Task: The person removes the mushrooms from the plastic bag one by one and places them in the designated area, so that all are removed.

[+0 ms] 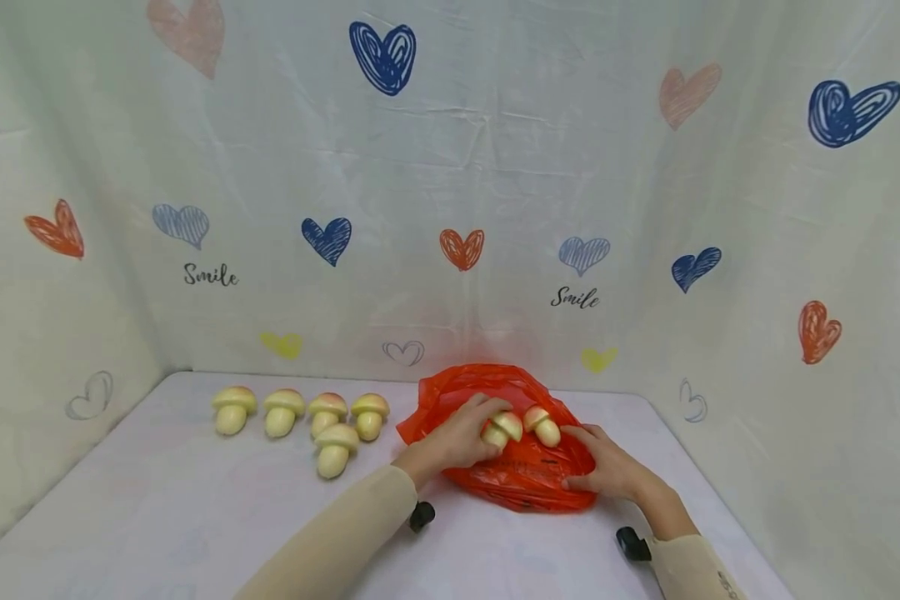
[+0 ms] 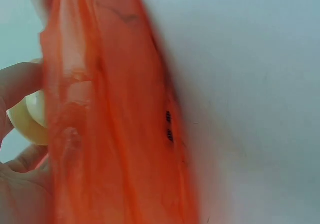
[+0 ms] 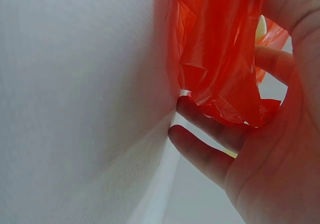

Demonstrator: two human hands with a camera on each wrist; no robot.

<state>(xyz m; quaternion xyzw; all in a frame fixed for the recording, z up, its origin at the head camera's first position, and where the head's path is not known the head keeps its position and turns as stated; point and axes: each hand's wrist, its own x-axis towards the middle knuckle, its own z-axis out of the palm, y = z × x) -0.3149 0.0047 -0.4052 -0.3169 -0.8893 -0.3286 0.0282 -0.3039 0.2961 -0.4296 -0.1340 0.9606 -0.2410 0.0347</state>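
My left hand [image 1: 465, 433] grips a mushroom [image 1: 504, 428] with a cream stem and a pink-tinged cap, at the mouth of a red plastic bag [image 1: 525, 487]. In the left wrist view, the bag [image 2: 120, 108] hides much of that mushroom [image 2: 32, 119]. My right hand [image 1: 615, 467] holds the bag's right side, its thumb low on the plastic. Another mushroom [image 1: 543, 427] lies on the bag close to the right fingertips. The right wrist view shows crumpled plastic [image 3: 220, 58] between thumb and fingers, with some fingers [image 3: 200, 154] stretched out beneath.
Several similar mushrooms stand on the white table to the left, four in a back row [image 1: 281, 412] and one [image 1: 335, 450] in front. A white curtain [image 1: 495, 167] printed with hearts hangs behind and at both sides. Black wrist devices [image 1: 633, 543] sit on both wrists.
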